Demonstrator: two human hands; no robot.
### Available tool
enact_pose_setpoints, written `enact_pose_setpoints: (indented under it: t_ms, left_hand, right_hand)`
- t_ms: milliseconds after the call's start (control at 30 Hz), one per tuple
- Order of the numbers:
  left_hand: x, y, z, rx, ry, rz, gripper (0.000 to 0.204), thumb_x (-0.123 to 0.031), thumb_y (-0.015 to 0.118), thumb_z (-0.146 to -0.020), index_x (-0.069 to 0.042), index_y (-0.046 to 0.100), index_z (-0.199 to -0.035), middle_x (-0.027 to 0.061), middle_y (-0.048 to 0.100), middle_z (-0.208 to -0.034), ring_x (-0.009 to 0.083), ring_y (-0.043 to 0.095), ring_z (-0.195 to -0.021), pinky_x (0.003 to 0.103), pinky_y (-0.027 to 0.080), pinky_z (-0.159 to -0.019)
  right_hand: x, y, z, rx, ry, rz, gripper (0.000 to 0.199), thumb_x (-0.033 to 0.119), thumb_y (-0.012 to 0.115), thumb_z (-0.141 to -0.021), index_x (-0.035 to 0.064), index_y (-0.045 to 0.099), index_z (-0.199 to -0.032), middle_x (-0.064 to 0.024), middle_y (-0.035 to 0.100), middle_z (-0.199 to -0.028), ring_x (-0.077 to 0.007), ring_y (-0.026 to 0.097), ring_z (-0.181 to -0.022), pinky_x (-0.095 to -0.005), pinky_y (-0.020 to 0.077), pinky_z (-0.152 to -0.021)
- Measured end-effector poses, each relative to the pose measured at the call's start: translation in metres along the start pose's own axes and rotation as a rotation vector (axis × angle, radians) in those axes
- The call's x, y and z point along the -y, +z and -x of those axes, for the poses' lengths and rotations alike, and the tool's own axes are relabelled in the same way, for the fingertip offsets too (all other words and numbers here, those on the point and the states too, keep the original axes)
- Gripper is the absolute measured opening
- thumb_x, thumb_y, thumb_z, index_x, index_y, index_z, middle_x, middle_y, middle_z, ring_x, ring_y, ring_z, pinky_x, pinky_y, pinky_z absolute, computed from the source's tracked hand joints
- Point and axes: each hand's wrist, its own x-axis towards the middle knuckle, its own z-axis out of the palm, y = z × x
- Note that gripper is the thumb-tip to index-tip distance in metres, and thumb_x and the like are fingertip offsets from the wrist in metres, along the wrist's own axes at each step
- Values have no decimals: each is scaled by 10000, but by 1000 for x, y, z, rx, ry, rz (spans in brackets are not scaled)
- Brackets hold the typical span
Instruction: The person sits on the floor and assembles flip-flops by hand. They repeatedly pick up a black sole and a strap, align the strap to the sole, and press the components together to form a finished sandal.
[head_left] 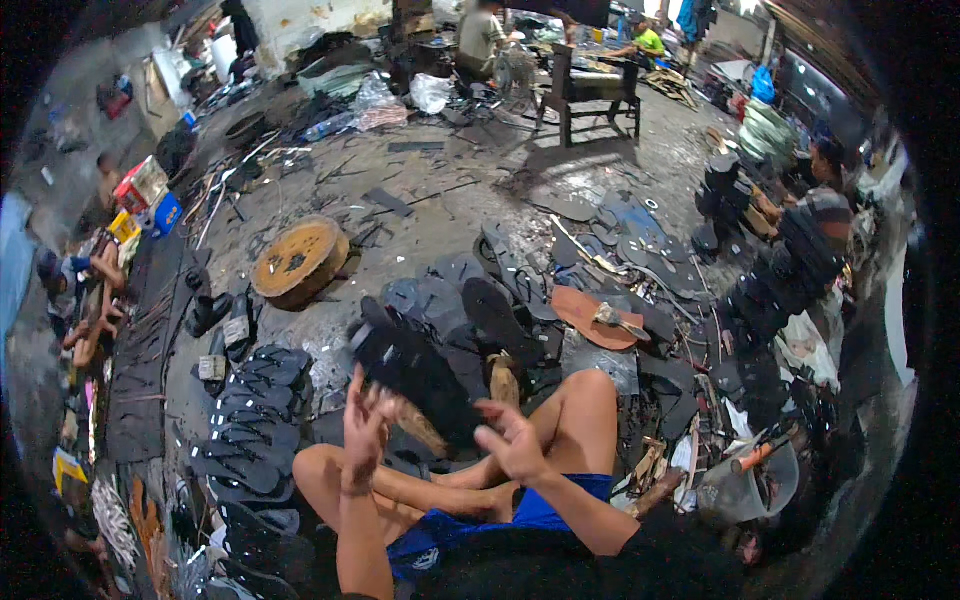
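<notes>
A black sandal point(418, 372), smeared by motion, is tilted above my crossed legs. A wooden shoe last point(422, 428) shows along its lower edge, and I cannot tell whether it sits inside the sandal. My left hand point(368, 425) is at the sandal's near left side, its fingers raised and seemingly gripping the edge. To the right, my right hand point(512, 442) has its fingers apart, close to the sandal's right edge and holding nothing visible. A second wooden last point(503, 382) stands just beyond my shins, beside dark soles point(492, 312) on the floor.
Rows of black sandals point(255, 425) lie at my left. A round wooden block point(298, 262) stands ahead, and a reddish-brown sole-shaped piece point(598, 318) lies ahead right. At right is a translucent tub point(750, 485) with tools. Other people sit at both sides; a dark wooden stand point(597, 95) is farther off.
</notes>
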Motion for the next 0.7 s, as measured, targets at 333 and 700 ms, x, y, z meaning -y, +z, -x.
enact_pose_setpoints:
  t_ms: [333, 700]
  left_hand:
    - [-46, 11, 132, 87, 271, -362, 599, 47, 677, -741, 43, 455, -1298, 141, 635, -1097, 214, 643, -971, 326, 515, -890]
    - [-34, 29, 170, 279, -11, -625, 654, -225, 820, -733, 47, 544, -1260, 139, 648, -1153, 223, 626, -1068, 353, 501, -939]
  right_hand:
    - [47, 2, 45, 515, -237, 253, 502, 75, 667, -857, 45, 463, -1315, -162, 524, -1234, -265, 496, -1204, -402, 447, -960]
    - [115, -3, 41, 958, -445, 580, 890, -85, 676, -545, 146, 467, -1379, -126, 451, -1351, -353, 459, -1248, -416, 482, -934]
